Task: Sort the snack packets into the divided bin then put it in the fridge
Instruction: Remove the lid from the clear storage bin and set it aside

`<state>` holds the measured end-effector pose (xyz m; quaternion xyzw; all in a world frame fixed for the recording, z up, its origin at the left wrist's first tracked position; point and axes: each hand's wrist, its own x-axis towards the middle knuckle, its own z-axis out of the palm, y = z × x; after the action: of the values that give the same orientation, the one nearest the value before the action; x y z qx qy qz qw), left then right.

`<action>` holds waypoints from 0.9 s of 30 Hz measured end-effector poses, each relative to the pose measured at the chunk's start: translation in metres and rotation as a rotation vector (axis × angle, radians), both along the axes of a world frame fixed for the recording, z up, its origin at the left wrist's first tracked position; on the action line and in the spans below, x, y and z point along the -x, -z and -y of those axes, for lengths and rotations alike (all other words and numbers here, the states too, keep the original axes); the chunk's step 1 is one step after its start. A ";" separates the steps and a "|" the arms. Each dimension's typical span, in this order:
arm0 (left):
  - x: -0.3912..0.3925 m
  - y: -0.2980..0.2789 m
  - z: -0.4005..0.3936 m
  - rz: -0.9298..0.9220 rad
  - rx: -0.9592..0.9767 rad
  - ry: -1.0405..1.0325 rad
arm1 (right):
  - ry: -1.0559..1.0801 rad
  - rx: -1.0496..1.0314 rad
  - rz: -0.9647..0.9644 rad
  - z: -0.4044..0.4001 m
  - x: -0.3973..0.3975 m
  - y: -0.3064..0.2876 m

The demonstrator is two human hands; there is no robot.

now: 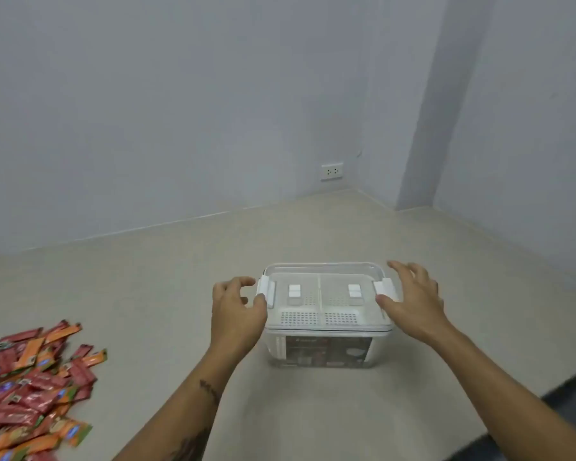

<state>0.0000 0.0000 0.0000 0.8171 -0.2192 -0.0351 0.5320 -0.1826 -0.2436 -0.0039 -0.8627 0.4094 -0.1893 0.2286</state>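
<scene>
A clear plastic divided bin point(326, 351) with a lid stands on the beige counter, a white clasp on each short side. My left hand point(236, 311) is at the left clasp point(266, 291), thumb touching it, fingers curled above it. My right hand point(413, 304) is spread beside the right clasp point(384, 289), thumb against the lid edge. Inside, white perforated dividers show through the lid. A heap of red and orange snack packets point(30, 394) lies at the far left of the counter.
The beige counter point(180, 294) runs back to grey walls that meet in a corner. A wall socket point(332, 171) sits low on the back wall. The counter's front right edge drops to a dark floor point(572, 400).
</scene>
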 end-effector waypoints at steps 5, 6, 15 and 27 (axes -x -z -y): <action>-0.007 0.021 0.024 -0.004 -0.173 0.042 | -0.029 -0.153 0.253 0.000 -0.017 0.041; -0.011 0.026 0.027 0.003 -0.202 0.046 | -0.010 -0.155 0.305 -0.004 -0.020 0.046; -0.039 0.036 0.036 0.091 -0.362 0.041 | -0.120 -0.128 0.361 0.006 -0.041 0.052; -0.081 0.028 -0.064 0.156 -0.426 -0.142 | -0.359 -0.159 0.274 -0.043 -0.142 0.047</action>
<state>0.0807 0.0644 -0.0284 0.9246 -0.1892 0.0204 0.3301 -0.0407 -0.2004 -0.0506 -0.8673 0.2281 -0.2282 0.3791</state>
